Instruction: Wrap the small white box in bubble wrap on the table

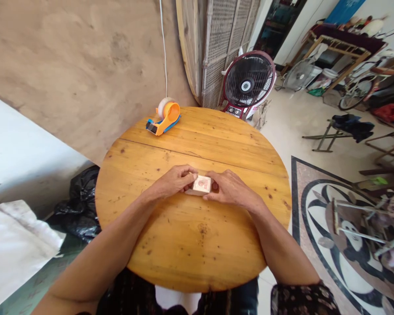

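A small pale box (202, 184) with reddish print on its top rests on the round wooden table (197, 236), near the middle. My left hand (178, 180) closes on the box's left side, thumb at its upper edge. On the right side, my right hand (226, 187) has its curled fingers and thumb against the box. The box sits between both hands, its printed face up. Some fingertips are hidden behind it.
An orange and blue tape dispenser (166, 118) stands at the table's far left edge. Beyond the far edge is a dark red fan (248, 83). Black plastic bags (80, 201) lie left of the table. A folding stool (328, 133) stands to the right.
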Demonstrator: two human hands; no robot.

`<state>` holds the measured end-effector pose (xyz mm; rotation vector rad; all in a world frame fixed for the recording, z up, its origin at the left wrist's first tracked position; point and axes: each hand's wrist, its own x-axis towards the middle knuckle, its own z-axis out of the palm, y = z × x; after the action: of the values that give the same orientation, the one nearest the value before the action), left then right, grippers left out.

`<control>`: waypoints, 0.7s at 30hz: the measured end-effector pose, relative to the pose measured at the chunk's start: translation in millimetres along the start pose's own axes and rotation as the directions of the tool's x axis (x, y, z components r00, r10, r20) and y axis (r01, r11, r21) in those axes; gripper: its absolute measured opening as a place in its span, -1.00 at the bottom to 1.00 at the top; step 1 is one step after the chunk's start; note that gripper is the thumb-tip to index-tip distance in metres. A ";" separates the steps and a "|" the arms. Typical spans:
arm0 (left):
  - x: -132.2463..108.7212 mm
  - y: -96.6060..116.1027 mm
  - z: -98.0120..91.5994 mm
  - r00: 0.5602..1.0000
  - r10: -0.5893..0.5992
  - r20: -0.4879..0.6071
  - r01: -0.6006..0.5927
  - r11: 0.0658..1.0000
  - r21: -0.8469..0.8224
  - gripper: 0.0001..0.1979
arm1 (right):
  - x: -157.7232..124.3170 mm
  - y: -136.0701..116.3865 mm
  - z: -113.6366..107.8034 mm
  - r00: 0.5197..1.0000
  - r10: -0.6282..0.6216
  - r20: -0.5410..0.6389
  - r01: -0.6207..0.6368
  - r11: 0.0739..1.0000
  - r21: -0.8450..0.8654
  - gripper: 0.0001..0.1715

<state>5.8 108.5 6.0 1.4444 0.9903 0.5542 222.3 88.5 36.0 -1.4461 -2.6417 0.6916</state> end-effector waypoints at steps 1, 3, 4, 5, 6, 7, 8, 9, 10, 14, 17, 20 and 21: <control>0.0 1.1 1.2 1.000 -0.001 -0.005 0.001 1.000 -0.005 -0.68 | 0.3 -0.8 0.5 1.000 0.004 -0.003 -0.004 1.000 -0.008 -0.58; 0.1 3.0 3.5 1.000 -0.002 -0.022 0.002 1.000 -0.006 -0.70 | 0.8 -2.2 1.6 1.000 0.007 -0.008 -0.007 1.000 -0.027 -0.64; 0.1 3.7 4.4 1.000 -0.001 -0.031 0.001 1.000 -0.002 -0.71 | 0.9 -2.7 2.2 1.000 0.010 -0.012 -0.010 0.999 -0.039 -0.66; 0.2 4.3 5.0 0.999 0.002 -0.040 -0.001 1.000 0.004 -0.71 | 1.0 -3.0 2.7 1.000 0.014 -0.017 -0.015 0.999 -0.052 -0.68; 0.2 4.8 5.5 0.999 0.004 -0.047 -0.003 1.000 0.010 -0.72 | 0.9 -2.9 3.0 1.000 0.018 -0.021 -0.019 0.998 -0.063 -0.69; 0.3 5.2 5.8 0.999 0.005 -0.047 -0.004 1.000 0.016 -0.72 | 0.7 -2.6 3.1 1.000 0.018 -0.021 -0.020 0.997 -0.070 -0.69; 0.4 5.5 5.9 0.999 0.005 -0.042 -0.004 1.000 0.020 -0.72 | 0.4 -1.8 3.0 1.000 0.016 -0.018 -0.018 0.997 -0.071 -0.68; 0.4 5.6 5.7 0.999 0.005 -0.032 -0.005 1.000 0.022 -0.71 | 0.0 -0.8 2.5 1.000 0.011 -0.010 -0.011 0.998 -0.065 -0.65; 0.3 5.5 5.3 1.000 0.008 -0.021 -0.007 1.000 0.022 -0.70 | -0.4 0.6 1.7 1.000 0.003 -0.001 -0.003 0.999 -0.053 -0.61; -0.4 2.6 -0.3 1.000 0.020 -0.015 -0.020 0.999 0.028 -0.60 | -2.6 6.6 -3.0 0.999 0.004 0.038 -0.003 1.000 -0.015 -0.26; -0.8 -0.2 -7.0 0.999 -0.020 -0.032 0.022 0.998 0.061 -0.60 | -4.0 8.6 -5.5 0.998 0.014 0.054 -0.012 0.999 -0.032 -0.14; -1.0 -0.1 -10.9 0.997 -0.070 -0.012 0.070 0.994 0.080 -0.64 | -4.2 7.6 -5.2 0.999 0.010 0.053 -0.008 0.999 -0.037 -0.22; -1.1 0.7 -10.8 0.997 -0.079 0.003 0.079 0.994 0.076 -0.64 | -3.9 7.0 -4.6 0.999 0.007 0.052 -0.005 0.999 -0.035 -0.28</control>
<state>-3.4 113.7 8.4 1.4666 1.0688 0.4584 231.2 90.2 38.0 -1.4651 -2.7022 0.6973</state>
